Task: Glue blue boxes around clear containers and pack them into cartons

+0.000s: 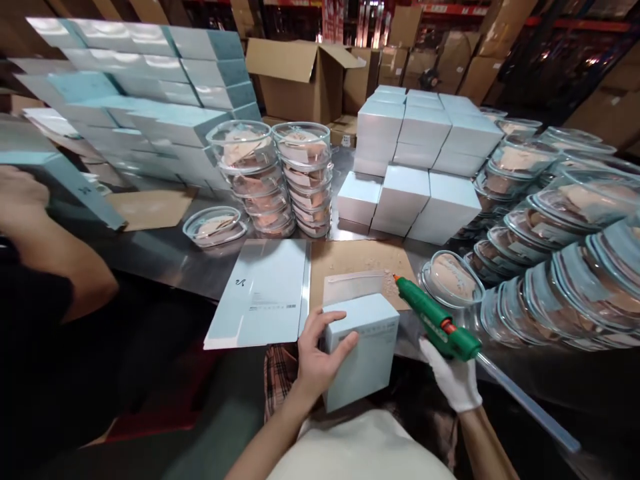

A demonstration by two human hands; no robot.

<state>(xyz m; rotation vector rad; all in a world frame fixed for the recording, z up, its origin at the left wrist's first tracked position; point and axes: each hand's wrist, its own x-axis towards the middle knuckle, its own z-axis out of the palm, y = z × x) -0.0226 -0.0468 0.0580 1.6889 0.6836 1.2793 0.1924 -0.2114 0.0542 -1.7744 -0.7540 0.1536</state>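
Note:
My bare left hand (pixel 323 353) grips a light blue box (pixel 367 353) at the front edge of the table, thumb and fingers over its near top corner. A pale flap (pixel 353 287) stands out from the box's far side. In a white glove, my right hand (pixel 453 377) is closed around a green hot glue gun (pixel 430 312). Its orange nozzle points up and left, just beyond the box and apart from it. A long clear glue stick (pixel 530 403) sticks out of the gun's back. Under the nozzle lies a brown cardboard sheet (pixel 360 257).
Flattened light blue boxes (pixel 265 293) lie left of the cardboard. Stacked glass containers (pixel 307 180) and closed boxes (pixel 405 197) stand behind it. More glass containers (pixel 540 260) crowd the right side. At far left, another person's hand (pixel 23 197) is at a blue box (pixel 75 187).

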